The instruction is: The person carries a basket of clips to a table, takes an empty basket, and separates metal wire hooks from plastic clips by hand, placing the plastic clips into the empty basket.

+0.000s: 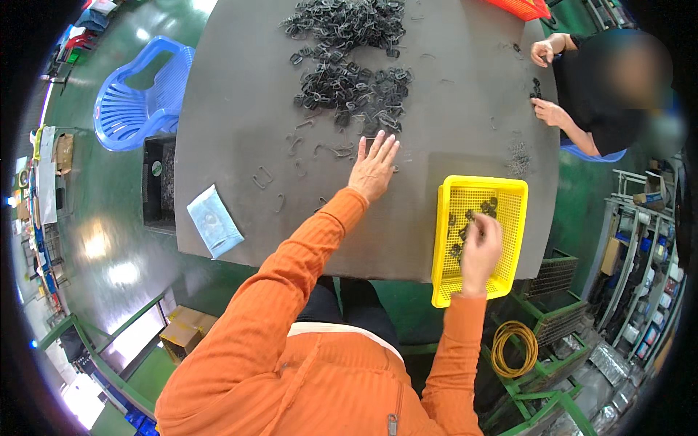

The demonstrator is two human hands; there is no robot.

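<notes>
Possible trouble, from where I am standing: the yellow basket (438, 254) is appearing to jut past the near edge of the table (392, 240), so a knock from the right forearm could be tipping it. Loose thin hooks (262, 176) are lying near the black clip pile (338, 91); a careless sweep of the left hand (373, 171) could be mixing them in.

Pose: left arm is reaching forward across the table, palm down, fingers spread and loosely extended at the pile's near edge; whether they are pressing any piece, I cannot tell. Right hand (483, 251) is hanging over the basket, fingers curling inward; cannot tell whether they are gripping anything. A few black clips (488, 206) are lying inside, beside it.
</notes>
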